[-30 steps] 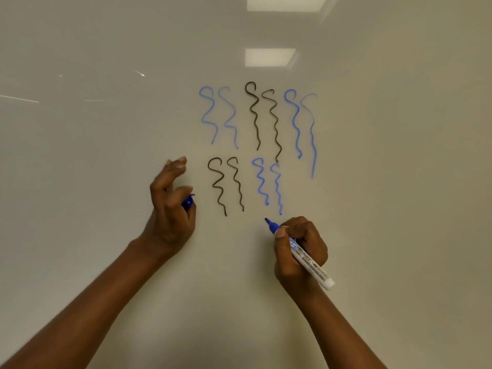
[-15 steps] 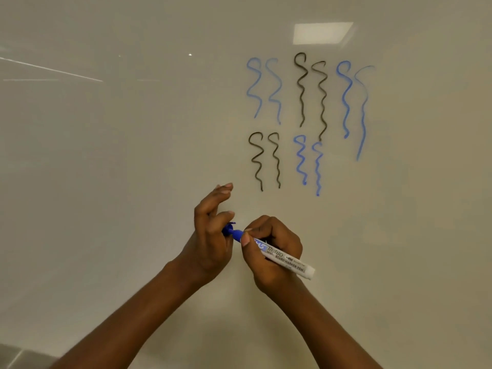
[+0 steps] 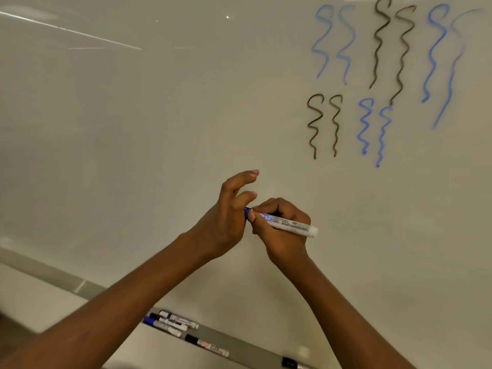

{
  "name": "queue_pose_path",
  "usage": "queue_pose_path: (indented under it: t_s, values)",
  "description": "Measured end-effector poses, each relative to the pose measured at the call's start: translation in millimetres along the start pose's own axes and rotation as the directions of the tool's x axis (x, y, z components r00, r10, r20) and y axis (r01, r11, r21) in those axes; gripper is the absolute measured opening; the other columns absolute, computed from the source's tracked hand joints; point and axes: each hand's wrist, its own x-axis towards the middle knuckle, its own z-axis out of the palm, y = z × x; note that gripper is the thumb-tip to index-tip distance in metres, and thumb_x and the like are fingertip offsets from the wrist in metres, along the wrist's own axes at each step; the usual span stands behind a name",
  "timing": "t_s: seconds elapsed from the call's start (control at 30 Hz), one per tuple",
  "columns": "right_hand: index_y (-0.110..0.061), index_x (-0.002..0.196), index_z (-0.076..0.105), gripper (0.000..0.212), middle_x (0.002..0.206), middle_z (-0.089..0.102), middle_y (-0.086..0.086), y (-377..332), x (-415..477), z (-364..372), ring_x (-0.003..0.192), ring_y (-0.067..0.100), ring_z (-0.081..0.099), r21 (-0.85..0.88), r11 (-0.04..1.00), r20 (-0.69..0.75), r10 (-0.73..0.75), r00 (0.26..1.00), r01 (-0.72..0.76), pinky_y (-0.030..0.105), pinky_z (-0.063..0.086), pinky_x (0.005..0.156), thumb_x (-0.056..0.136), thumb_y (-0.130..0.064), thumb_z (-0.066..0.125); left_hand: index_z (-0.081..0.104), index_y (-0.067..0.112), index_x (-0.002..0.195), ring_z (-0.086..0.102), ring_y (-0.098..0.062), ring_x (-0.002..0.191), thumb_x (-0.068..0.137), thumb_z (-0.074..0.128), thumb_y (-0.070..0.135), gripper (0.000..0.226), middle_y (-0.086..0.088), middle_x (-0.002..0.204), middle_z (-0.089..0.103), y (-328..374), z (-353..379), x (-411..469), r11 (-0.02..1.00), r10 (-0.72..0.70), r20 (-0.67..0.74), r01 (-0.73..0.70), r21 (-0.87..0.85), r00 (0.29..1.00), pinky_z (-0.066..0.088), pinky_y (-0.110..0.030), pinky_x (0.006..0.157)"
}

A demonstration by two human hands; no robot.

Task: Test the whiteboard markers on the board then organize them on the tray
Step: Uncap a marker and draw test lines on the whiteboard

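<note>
My right hand (image 3: 285, 235) grips a blue whiteboard marker (image 3: 292, 225), its white barrel pointing right. My left hand (image 3: 229, 217) holds the blue cap (image 3: 247, 211) against the marker's tip end, with index and middle fingers raised. The cap is mostly hidden behind my fingers. Both hands are in front of the whiteboard (image 3: 159, 129), below several blue and black squiggles (image 3: 364, 123). Lower down, the tray (image 3: 250, 342) holds several markers (image 3: 170, 322) in a group at its left.
One black-capped marker (image 3: 206, 344) lies alone further right on the tray. Another dark marker end (image 3: 288, 363) shows at the frame's bottom edge. Ceiling lights reflect off the board's upper part.
My hands came together, and the cap in my left hand met the marker tip. The view tilted down and left, so the tray with markers came into sight.
</note>
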Motion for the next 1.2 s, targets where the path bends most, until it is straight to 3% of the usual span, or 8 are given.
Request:
queue_pose_path:
  t_s: [0.17, 0.47, 0.57, 0.73, 0.83, 0.93, 1.03, 1.2]
  values:
    - [-0.013, 0.075, 0.069, 0.013, 0.073, 0.069, 0.001, 17, -22, 29, 0.061, 0.019, 0.063, 0.104, 0.986, -0.04, 0.136, 0.99, -0.131, 0.031, 0.05, 0.054, 0.074, -0.024, 0.075, 0.039, 0.009, 0.114, 0.044, -0.029, 0.123, 0.069, 0.078, -0.008, 0.063, -0.015, 0.132, 0.036, -1, -20, -28, 0.981, -0.193, 0.086, 0.191, 0.029, 0.977, 0.041, -0.022, 0.101]
    - [-0.007, 0.076, 0.069, 0.012, 0.072, 0.071, -0.002, 54, -52, 69, 0.066, 0.012, 0.067, 0.136, 0.918, 0.035, 0.372, 0.928, -0.373, 0.02, 0.052, 0.059, 0.073, 0.002, 0.077, 0.04, 0.009, 0.114, 0.037, -0.009, 0.128, 0.081, 0.064, -0.01, 0.045, -0.014, 0.133, 0.036, -17, -41, -107, 0.927, -0.361, 0.175, 0.373, -0.041, 0.916, 0.038, -0.023, 0.106]
    - [0.0, 0.08, 0.072, 0.009, 0.076, 0.073, 0.006, 78, -70, 76, 0.069, 0.018, 0.069, 0.118, 0.865, 0.107, 0.477, 0.872, -0.488, 0.024, 0.054, 0.061, 0.072, 0.0, 0.078, 0.038, 0.009, 0.119, 0.038, -0.01, 0.122, 0.099, 0.046, 0.016, 0.023, -0.01, 0.13, 0.035, -24, -47, -148, 0.883, -0.443, 0.278, 0.469, -0.03, 0.852, 0.035, -0.014, 0.104]
    - [-0.003, 0.087, 0.074, 0.034, 0.068, 0.065, 0.015, 117, -121, 83, 0.051, 0.024, 0.053, 0.122, 0.698, 0.128, 0.694, 0.708, -0.706, 0.023, 0.034, 0.039, 0.087, -0.035, 0.061, 0.04, 0.007, 0.118, 0.045, -0.017, 0.107, 0.081, 0.049, -0.009, 0.042, -0.01, 0.121, 0.037, -44, -56, -227, 0.884, -0.437, 0.522, 0.455, 0.102, 0.732, 0.03, -0.011, 0.104]
    - [0.001, 0.084, 0.073, 0.017, 0.061, 0.065, 0.006, 138, -143, 83, 0.046, 0.017, 0.052, 0.028, 0.598, 0.023, 0.801, 0.598, -0.801, 0.022, 0.034, 0.04, 0.086, -0.016, 0.069, 0.042, 0.009, 0.117, 0.051, -0.014, 0.1, 0.077, 0.057, -0.007, 0.045, -0.012, 0.116, 0.047, -51, -55, -267, 0.812, -0.524, 0.613, 0.564, 0.15, 0.592, 0.026, 0.0, 0.096]
    - [0.003, 0.086, 0.071, 0.007, 0.057, 0.065, 0.0, 157, -168, 82, 0.045, 0.012, 0.055, -0.071, 0.485, -0.067, 0.87, 0.489, -0.872, 0.017, 0.038, 0.043, 0.081, -0.002, 0.073, 0.048, 0.009, 0.111, 0.067, -0.015, 0.078, 0.058, 0.087, 0.003, 0.066, -0.018, 0.098, 0.064, -54, -51, -300, 0.763, -0.549, 0.695, 0.617, 0.191, 0.464, 0.045, -0.007, 0.074]
    - [-0.005, 0.079, 0.073, 0.006, 0.065, 0.069, 0.002, 175, -195, 78, 0.052, 0.014, 0.061, -0.128, 0.407, -0.133, 0.897, 0.422, -0.904, 0.02, 0.045, 0.051, 0.078, 0.0, 0.074, 0.047, 0.013, 0.105, 0.068, -0.011, 0.07, 0.026, 0.099, 0.022, 0.095, -0.007, 0.088, 0.068, -50, -46, -326, 0.779, -0.528, 0.76, 0.573, 0.255, 0.38, 0.054, -0.017, 0.065]
    - [-0.02, 0.074, 0.071, 0.02, 0.072, 0.07, 0.0, 202, -235, 73, 0.064, 0.014, 0.065, -0.281, 0.316, -0.22, 0.898, 0.382, -0.906, 0.023, 0.054, 0.062, 0.079, -0.001, 0.073, 0.047, 0.017, 0.106, 0.068, -0.014, 0.078, 0.029, 0.099, 0.023, 0.093, -0.003, 0.092, 0.068, -40, -40, -370, 0.807, -0.474, 0.83, 0.523, 0.274, 0.295, 0.058, -0.024, 0.068]
